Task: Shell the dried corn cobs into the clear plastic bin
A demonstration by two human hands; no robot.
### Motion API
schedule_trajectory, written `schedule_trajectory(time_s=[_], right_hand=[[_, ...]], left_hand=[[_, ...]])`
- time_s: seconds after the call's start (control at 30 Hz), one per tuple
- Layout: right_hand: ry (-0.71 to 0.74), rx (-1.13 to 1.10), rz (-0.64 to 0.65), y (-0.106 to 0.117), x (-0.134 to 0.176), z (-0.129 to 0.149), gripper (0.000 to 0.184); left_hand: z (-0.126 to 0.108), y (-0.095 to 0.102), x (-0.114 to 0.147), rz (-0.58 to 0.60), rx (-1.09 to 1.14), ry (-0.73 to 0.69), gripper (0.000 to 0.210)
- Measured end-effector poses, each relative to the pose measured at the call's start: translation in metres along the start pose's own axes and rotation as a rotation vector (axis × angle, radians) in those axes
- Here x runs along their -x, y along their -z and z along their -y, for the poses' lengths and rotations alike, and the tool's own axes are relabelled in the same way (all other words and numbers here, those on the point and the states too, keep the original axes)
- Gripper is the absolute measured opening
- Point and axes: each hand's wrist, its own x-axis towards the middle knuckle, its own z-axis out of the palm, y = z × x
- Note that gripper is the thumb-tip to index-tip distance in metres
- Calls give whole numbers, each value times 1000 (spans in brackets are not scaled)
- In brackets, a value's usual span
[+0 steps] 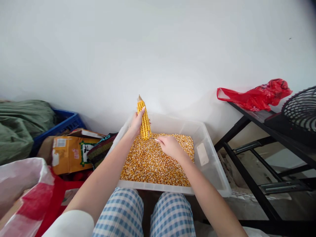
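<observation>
An ear of corn point(143, 123) with rows of yellow kernels stands nearly upright, its pointed tip at the top. My left hand point(137, 122) is wrapped round it from the left, thumb across the front. Close to the lower end of the ear, my right hand point(169, 145) is closed in a pinch on a thin rod-like tool point(152, 138), most of it hidden by the fingers. Whether the tool touches the ear I cannot tell. Below both hands, loose corn kernels point(155, 164) fill the bottom of a clear plastic bin point(209, 171).
A black metal frame table point(240, 158) on the right bears a red plastic bag point(259, 95) and a black fan point(302, 108). At left are a blue crate point(67, 121), a cardboard box point(70, 154) and a red-and-white bag point(32, 197). A white wall point(158, 49) rises behind.
</observation>
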Motion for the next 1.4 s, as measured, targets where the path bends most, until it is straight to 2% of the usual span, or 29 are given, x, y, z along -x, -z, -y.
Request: schedule_trajectory(time_s=[0.23, 0.47, 0.57, 0.7, 0.77, 0.97, 1.17, 1.4], right_hand=[[-70, 116, 68, -4, 0, 5, 32], [-149, 46, -80, -17, -3, 14, 31], [-216, 5, -103, -22, -6, 19, 30], [-297, -44, -147, -26, -8, 16, 32], [-284, -83, -158, -24, -8, 8, 33], [-96, -124, -40, -6, -2, -7, 34], [-39, -51, 6, 2, 1, -4, 35], [-32, 26, 12, -3, 0, -3, 37]], left_hand=[[4, -8, 3, -4, -25, -3, 47], [8, 1, -10, -140, 81, 24, 53], [10, 3, -12, -197, 101, 40, 54], [10, 2, -9, -209, 54, 19, 48], [9, 1, -7, -188, 28, 15, 45], [3, 2, -5, -145, 35, -12, 46], [1, 2, -4, -104, -27, 5, 51], [0, 1, -2, -89, -15, -7, 50]])
